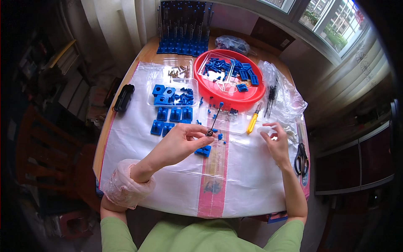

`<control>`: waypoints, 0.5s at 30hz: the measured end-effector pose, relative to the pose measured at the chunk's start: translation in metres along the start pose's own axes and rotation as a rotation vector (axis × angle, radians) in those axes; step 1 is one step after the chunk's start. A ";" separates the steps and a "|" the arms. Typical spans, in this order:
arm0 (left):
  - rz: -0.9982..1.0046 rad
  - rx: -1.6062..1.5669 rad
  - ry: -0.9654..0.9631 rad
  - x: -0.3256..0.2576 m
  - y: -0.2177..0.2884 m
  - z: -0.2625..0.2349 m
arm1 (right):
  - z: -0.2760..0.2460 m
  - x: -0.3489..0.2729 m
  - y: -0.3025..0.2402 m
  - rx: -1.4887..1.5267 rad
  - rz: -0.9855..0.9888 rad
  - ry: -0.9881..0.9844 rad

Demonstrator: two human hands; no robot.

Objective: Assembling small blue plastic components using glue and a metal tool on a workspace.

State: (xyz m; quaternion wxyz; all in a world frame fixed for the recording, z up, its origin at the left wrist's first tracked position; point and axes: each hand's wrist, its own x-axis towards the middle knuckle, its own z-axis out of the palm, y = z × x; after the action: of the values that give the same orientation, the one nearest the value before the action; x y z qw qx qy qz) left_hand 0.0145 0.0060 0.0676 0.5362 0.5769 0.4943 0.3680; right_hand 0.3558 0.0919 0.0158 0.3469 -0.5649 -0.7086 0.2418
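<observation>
My left hand is closed near the middle of the table, pinching a thin dark rod. The rod slants up and away from the fingers and carries a small blue piece at its far end. A dark coil shows at the fingertips. Below that hand lies a blue plastic part. On the right, my right hand is closed around a small whitish translucent object, whose kind I cannot make out. A yellow-handled screwdriver lies just left of it.
Several blue blocks stand below a clear tray of blue parts. Brass pieces sit behind it. Further back are a red basin and upright springs on blue bases. Black scissors lie right, a black case left.
</observation>
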 end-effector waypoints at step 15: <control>0.011 -0.024 0.013 -0.001 -0.003 -0.003 | -0.038 -0.111 -0.005 0.218 -0.097 -0.247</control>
State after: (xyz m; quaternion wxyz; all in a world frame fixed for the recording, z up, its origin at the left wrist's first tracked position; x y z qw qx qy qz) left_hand 0.0111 0.0053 0.0652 0.5379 0.5706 0.4900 0.3808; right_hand 0.3955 -0.0184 0.0199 0.3278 -0.4551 -0.7420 0.3674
